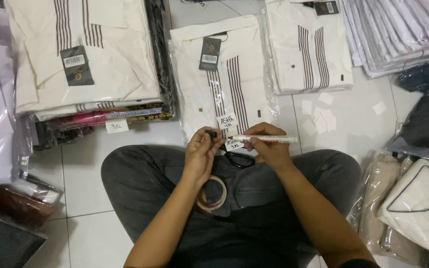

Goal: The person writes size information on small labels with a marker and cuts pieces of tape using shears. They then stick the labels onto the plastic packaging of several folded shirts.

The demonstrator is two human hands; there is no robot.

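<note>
White marker pen (266, 139) lies gripped in the right hand (269, 146), tip pointing toward 9 o'clock, where the left hand (200, 154) pinches its black cap (211, 133) just beside it, above a folded cream shirt (224, 79).

At six o'clock both forearms run off the bottom edge. The black-handled scissors (239, 159) lie half hidden under the right hand (269, 146), and the small black marker cap (211, 133) in the left hand (200, 154) is mostly covered by fingers.
</note>
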